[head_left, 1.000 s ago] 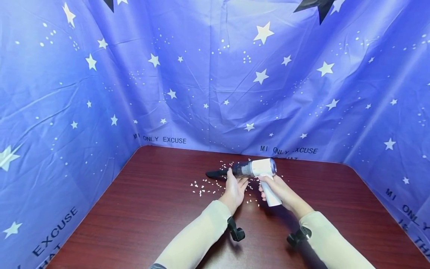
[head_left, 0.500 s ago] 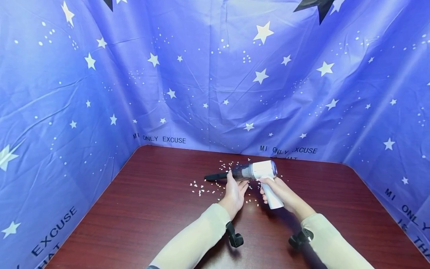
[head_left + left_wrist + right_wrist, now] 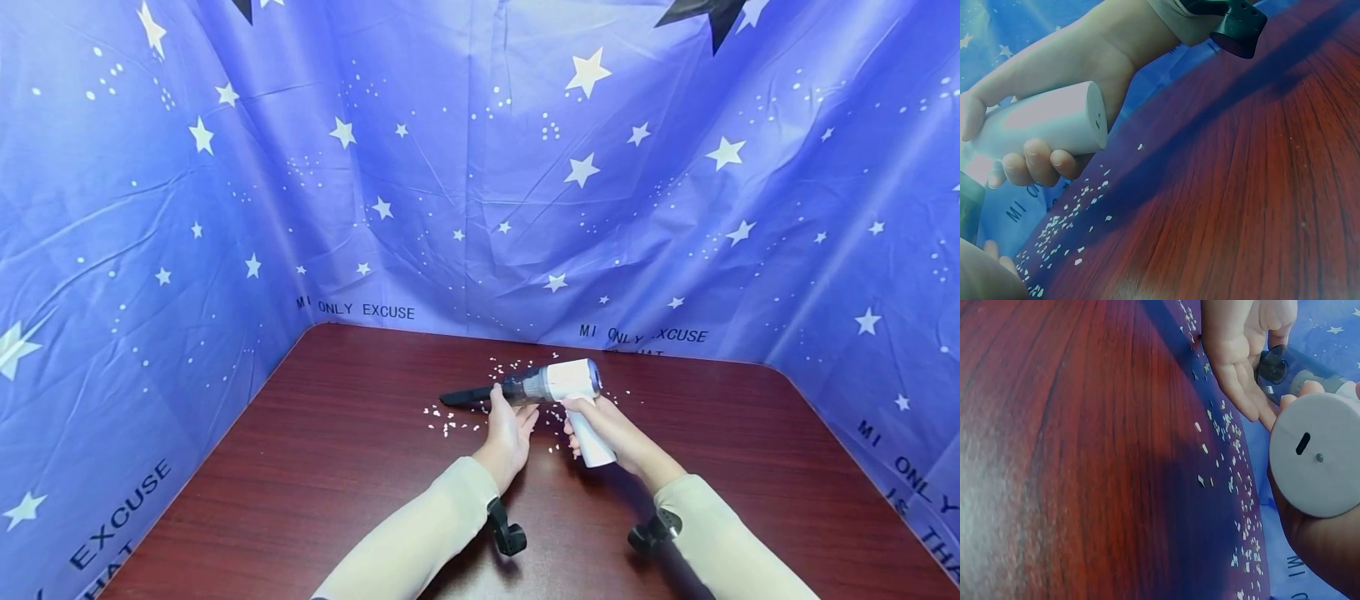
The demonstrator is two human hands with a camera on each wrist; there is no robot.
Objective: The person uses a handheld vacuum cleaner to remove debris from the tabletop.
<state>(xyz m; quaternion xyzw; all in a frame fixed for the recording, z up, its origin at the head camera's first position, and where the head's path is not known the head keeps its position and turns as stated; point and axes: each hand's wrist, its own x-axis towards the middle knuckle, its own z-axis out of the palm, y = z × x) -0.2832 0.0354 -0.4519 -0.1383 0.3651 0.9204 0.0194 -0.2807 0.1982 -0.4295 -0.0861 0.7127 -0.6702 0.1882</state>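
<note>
A white handheld vacuum cleaner [image 3: 573, 379] with a clear dark barrel and a black crevice nozzle [image 3: 465, 396] is held over the table, the nozzle pointing left. My right hand [image 3: 611, 429] grips its white handle [image 3: 1041, 122], fingers wrapped round it. Near the base of the nozzle, my left hand [image 3: 508, 433] holds the front part, its thumb on the near side and its fingers below the barrel [image 3: 1300, 365]. White crumbs [image 3: 446, 421] lie scattered under and around the vacuum. Whether the nozzle tip touches the tabletop cannot be told.
The dark red wood-grain table [image 3: 337, 492] has rounded far corners. Blue star-printed cloth [image 3: 465, 167] hangs behind it and along both sides. Black wrist-worn devices [image 3: 506, 529] sit at both cuffs.
Both hands and the vacuum cleaner have shifted left and slightly nearer, the nozzle moving along the crumbs. The grips look the same.
</note>
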